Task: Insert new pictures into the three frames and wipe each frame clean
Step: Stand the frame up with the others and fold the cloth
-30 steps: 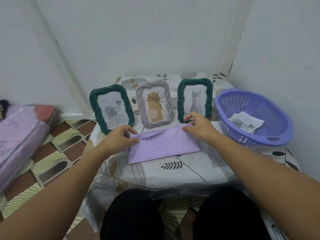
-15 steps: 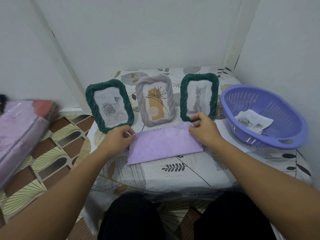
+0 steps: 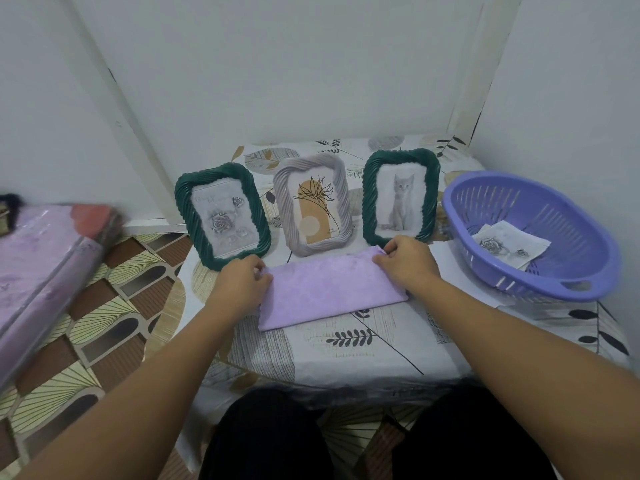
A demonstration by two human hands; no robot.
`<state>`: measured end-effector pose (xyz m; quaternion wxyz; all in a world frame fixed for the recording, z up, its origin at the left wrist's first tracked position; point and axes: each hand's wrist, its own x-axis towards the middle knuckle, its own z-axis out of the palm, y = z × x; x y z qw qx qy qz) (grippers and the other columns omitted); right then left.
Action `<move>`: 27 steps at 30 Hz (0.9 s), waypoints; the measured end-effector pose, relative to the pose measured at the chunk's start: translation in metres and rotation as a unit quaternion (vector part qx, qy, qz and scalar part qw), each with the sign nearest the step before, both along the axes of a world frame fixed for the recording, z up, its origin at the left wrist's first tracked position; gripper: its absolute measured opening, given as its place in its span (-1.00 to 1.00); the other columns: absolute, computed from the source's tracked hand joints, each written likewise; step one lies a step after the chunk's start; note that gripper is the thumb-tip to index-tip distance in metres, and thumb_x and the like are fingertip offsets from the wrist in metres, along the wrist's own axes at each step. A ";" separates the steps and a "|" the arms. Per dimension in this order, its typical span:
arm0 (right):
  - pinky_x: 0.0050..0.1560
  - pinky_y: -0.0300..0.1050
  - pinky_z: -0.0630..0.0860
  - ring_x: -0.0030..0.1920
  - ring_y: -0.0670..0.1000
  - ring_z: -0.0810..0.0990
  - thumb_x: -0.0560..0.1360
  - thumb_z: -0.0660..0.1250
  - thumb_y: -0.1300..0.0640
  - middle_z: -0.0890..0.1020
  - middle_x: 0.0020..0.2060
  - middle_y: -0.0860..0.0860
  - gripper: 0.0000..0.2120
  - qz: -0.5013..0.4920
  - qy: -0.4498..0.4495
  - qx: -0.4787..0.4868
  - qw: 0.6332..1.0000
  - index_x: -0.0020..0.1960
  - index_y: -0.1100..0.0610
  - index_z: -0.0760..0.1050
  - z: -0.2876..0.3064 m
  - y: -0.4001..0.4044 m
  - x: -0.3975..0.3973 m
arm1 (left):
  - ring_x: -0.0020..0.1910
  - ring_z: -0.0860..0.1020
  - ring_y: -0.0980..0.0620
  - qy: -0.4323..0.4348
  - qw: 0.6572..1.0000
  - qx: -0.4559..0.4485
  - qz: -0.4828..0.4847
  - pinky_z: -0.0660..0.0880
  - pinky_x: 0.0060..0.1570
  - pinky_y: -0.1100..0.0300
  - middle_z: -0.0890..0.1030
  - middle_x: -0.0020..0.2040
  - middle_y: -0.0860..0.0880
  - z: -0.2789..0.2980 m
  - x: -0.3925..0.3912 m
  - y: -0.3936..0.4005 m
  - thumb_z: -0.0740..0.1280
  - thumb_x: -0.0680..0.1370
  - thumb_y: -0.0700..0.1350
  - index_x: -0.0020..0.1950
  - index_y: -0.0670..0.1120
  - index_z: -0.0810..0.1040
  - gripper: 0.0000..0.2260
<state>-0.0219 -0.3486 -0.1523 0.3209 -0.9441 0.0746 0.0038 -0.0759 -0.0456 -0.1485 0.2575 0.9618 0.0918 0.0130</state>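
Three frames stand upright in a row on the small table: a green frame (image 3: 221, 216) with a rose picture at left, a grey frame (image 3: 313, 202) with a plant drawing in the middle, a green frame (image 3: 400, 197) with a kitten picture at right. In front of them lies a folded lilac cloth (image 3: 329, 291). My left hand (image 3: 242, 284) pinches the cloth's far left corner. My right hand (image 3: 407, 261) pinches its far right corner.
A purple plastic basket (image 3: 540, 275) at the table's right holds a loose rose print (image 3: 509, 245). The table (image 3: 363, 355) wears a leaf-patterned cover. A lilac mattress (image 3: 38, 271) lies at left on the patterned floor. My dark-clad knees sit under the table's front edge.
Both hands have stayed on the cloth's far corners and drawn its far edge flat against the fold. The camera has shifted slightly.
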 end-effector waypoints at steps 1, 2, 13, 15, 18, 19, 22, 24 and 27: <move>-0.03 -0.01 0.58 -0.05 0.08 0.60 0.53 0.43 -0.01 0.67 -0.08 0.00 -0.85 0.003 0.007 -0.002 1.000 -0.04 0.07 0.60 0.002 0.001 0.000 | -0.24 0.63 -0.06 -0.004 1.000 0.014 -0.006 0.61 -0.24 0.06 0.64 -0.03 -0.10 0.000 0.001 -0.001 0.36 0.61 -0.02 0.09 -0.02 0.56 -0.89; -0.03 0.00 0.59 -0.05 0.09 0.61 0.53 0.41 0.01 0.67 -0.09 0.01 -0.85 0.005 0.013 -0.003 1.000 -0.06 0.09 0.60 0.003 0.002 0.000 | -0.23 0.61 -0.04 -0.010 0.999 0.034 -0.011 0.54 -0.26 0.11 0.61 0.00 -0.10 -0.001 0.002 -0.001 0.36 0.61 -0.02 0.02 -0.01 0.55 -0.92; -0.15 -0.05 0.41 -0.18 0.05 0.49 0.53 0.31 0.08 0.54 -0.22 -0.02 -0.91 0.016 0.040 0.128 0.991 -0.11 0.07 0.43 0.014 0.005 -0.013 | -0.04 0.51 -0.11 -0.020 0.989 0.147 -0.023 0.53 -0.07 -0.03 0.53 0.05 -0.08 0.022 0.013 -0.008 0.25 0.64 -0.08 0.08 -0.07 0.47 -0.92; -0.16 -0.05 0.44 -0.20 0.04 0.50 0.51 0.35 0.08 0.56 -0.23 -0.01 -0.90 0.007 0.049 0.157 0.986 -0.13 0.07 0.45 0.015 0.004 -0.016 | 0.01 0.47 -0.10 -0.062 0.985 0.160 -0.030 0.54 -0.04 -0.05 0.47 0.13 -0.09 0.031 0.012 -0.016 0.32 0.61 -0.11 0.19 -0.06 0.44 -0.83; -0.21 -0.06 0.45 -0.26 0.05 0.52 0.50 0.39 0.08 0.58 -0.26 0.03 -0.82 -0.010 0.059 0.195 0.979 -0.21 0.07 0.43 0.017 0.002 -0.019 | 0.07 0.45 -0.01 -0.079 0.980 0.140 -0.114 0.50 0.00 0.07 0.46 0.20 -0.05 0.040 -0.004 -0.045 0.38 0.60 -0.03 0.29 0.00 0.44 -0.71; -0.22 -0.08 0.44 -0.26 0.05 0.51 0.50 0.40 0.09 0.58 -0.27 0.04 -0.81 -0.011 0.064 0.200 0.978 -0.22 0.07 0.43 0.018 0.003 -0.020 | 0.09 0.47 0.02 -0.076 0.978 0.116 -0.154 0.51 0.07 0.09 0.48 0.20 -0.01 0.040 -0.011 -0.057 0.37 0.61 0.00 0.26 0.03 0.47 -0.75; -0.27 -0.10 0.40 -0.28 0.06 0.48 0.49 0.38 0.16 0.55 -0.27 0.06 -0.83 -0.012 0.072 0.211 0.975 -0.22 0.08 0.41 0.020 0.005 -0.020 | 0.06 0.49 0.07 -0.049 0.964 0.065 -0.253 0.52 0.17 0.09 0.52 0.11 0.05 0.034 -0.030 -0.096 0.35 0.61 0.11 0.15 0.05 0.56 -0.80; -0.33 -0.11 0.38 -0.32 0.07 0.46 0.50 0.37 0.22 0.53 -0.29 0.10 -0.85 -0.016 0.078 0.234 0.969 -0.17 0.10 0.41 0.022 0.007 -0.021 | 0.07 0.48 0.03 -0.037 0.957 0.055 -0.282 0.51 0.13 0.04 0.52 0.08 0.03 0.025 -0.035 -0.120 0.37 0.57 0.19 0.16 0.04 0.57 -0.72; -0.39 -0.09 0.37 -0.45 0.06 0.42 0.52 0.39 0.31 0.48 -0.34 0.16 -0.79 -0.016 0.102 0.306 0.946 -0.15 0.13 0.38 0.026 0.009 -0.023 | 0.09 0.45 -0.04 -0.038 0.955 0.066 -0.287 0.48 0.05 -0.01 0.51 0.10 -0.04 0.011 -0.034 -0.144 0.43 0.49 0.25 0.22 0.01 0.53 -0.57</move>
